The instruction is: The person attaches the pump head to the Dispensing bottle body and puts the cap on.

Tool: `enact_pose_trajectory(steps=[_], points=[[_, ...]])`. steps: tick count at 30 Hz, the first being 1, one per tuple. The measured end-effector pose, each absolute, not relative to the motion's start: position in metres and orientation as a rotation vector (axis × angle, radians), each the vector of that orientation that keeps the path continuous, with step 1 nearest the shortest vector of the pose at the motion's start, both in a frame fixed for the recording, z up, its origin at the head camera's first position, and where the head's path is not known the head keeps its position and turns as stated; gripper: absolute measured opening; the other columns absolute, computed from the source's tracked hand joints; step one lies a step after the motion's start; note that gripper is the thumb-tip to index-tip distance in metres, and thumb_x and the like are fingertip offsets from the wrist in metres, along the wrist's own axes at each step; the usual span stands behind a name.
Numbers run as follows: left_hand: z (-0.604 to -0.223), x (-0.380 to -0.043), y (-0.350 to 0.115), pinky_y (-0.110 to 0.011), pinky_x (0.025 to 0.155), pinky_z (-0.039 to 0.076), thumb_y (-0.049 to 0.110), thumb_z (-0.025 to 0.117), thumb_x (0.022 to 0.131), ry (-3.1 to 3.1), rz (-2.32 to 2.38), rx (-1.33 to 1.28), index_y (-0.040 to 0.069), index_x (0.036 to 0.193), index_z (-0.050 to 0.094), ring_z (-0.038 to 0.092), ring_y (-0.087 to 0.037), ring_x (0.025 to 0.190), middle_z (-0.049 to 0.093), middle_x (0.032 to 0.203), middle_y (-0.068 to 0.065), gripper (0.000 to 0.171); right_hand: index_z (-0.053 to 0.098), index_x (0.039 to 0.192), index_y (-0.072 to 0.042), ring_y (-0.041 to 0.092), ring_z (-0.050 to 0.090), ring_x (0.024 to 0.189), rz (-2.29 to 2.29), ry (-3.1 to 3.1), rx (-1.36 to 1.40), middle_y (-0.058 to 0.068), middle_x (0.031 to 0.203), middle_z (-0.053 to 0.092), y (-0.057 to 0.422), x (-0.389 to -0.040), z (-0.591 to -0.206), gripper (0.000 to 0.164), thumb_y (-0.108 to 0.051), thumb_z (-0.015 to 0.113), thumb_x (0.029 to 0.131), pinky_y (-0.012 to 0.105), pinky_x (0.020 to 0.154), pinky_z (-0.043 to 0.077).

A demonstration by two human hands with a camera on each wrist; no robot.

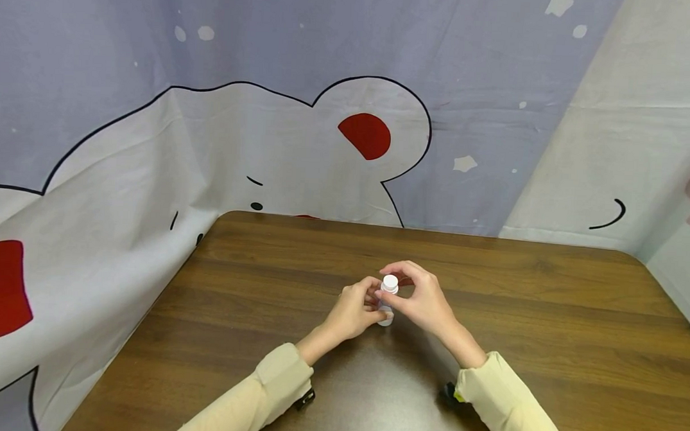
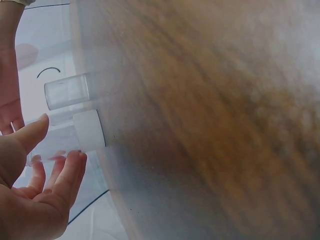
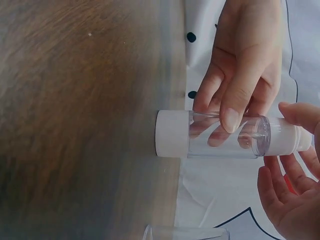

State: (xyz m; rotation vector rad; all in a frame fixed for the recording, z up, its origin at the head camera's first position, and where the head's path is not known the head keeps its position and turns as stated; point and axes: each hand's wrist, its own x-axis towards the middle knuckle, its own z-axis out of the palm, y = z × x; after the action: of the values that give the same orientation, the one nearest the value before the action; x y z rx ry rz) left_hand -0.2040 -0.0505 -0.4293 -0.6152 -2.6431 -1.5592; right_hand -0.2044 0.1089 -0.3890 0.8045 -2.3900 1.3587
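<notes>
A small clear bottle (image 1: 385, 312) stands upright on the table, with a white base and a white top (image 1: 390, 282). My left hand (image 1: 352, 309) holds its clear body from the left. In the right wrist view the left thumb (image 3: 232, 117) lies across the front of the body, with fingers showing through from behind. My right hand (image 1: 425, 300) is around the top from the right, with curved fingers (image 3: 295, 172) on one side and the thumb on the other. Beside the bottle stands a clear cap (image 2: 67, 92), hidden in the head view.
The brown wooden table (image 1: 232, 288) reaches back to a printed curtain (image 1: 256, 134) along its far and left sides. Dark devices sit at both wrists, the right one (image 1: 451, 394) below its sleeve.
</notes>
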Motion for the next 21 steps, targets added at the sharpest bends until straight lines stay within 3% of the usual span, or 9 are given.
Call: enact_pose_trajectory(steps=[7, 15, 21], points=[[-0.43, -0.205, -0.05, -0.021, 0.076, 0.058, 0.006, 0.079, 0.078, -2.646, -1.545, -0.62, -0.003, 0.114, 0.057, 0.068, -0.026, 0.091, 0.068, 0.105, -0.016, 0.043, 0.068, 0.103, -0.005, 0.021, 0.065, 0.088, 1.363, -2.382, 0.812, 0.007, 0.099, 0.07, 0.112, -0.217, -0.408, 0.031, -0.007, 0.081, 0.075, 0.031, 0.077, 0.057], [-0.43, -0.204, -0.05, -0.023, 0.077, 0.059, 0.005, 0.077, 0.079, -2.63, -1.563, -0.637, -0.003, 0.114, 0.057, 0.069, -0.028, 0.094, 0.068, 0.108, -0.017, 0.042, 0.068, 0.1, -0.008, 0.012, 0.064, 0.089, 1.29, -2.358, 0.835, 0.001, 0.097, 0.07, 0.109, -0.218, -0.409, 0.027, -0.013, 0.08, 0.077, 0.031, 0.077, 0.057], [-0.431, -0.205, -0.051, -0.025, 0.078, 0.059, 0.005, 0.077, 0.079, -2.638, -1.568, -0.627, -0.003, 0.113, 0.057, 0.069, -0.028, 0.095, 0.068, 0.109, -0.018, 0.041, 0.067, 0.105, -0.008, 0.017, 0.065, 0.093, 1.329, -2.362, 0.88, 0.003, 0.102, 0.07, 0.111, -0.215, -0.406, 0.028, -0.015, 0.077, 0.081, 0.03, 0.081, 0.057]])
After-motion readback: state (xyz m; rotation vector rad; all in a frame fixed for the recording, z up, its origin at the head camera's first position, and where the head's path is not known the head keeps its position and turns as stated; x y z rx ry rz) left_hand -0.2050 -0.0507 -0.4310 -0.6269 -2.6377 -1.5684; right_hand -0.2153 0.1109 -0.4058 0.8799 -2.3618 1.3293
